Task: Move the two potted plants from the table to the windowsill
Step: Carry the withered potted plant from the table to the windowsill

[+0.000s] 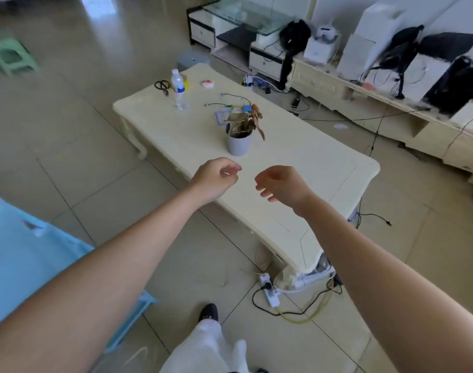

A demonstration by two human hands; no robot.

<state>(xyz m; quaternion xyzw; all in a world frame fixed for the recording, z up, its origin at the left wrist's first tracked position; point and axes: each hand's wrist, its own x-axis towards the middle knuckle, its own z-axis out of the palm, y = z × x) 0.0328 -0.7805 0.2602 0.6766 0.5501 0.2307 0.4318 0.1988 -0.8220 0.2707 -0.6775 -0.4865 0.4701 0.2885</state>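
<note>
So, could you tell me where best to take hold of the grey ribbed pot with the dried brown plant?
Probably around the grey ribbed pot wall, below its rim, coming from the near table edge with both hands. It stands upright, and the dried brown leaves droop over the far right side, so a grip from above would crush them.

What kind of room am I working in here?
Most likely a home living room, partly used for equipment storage. A low cream coffee table holds a potted plant, a matching long cabinet along the wall carries boxes and gear, and the floor is tiled.
</note>
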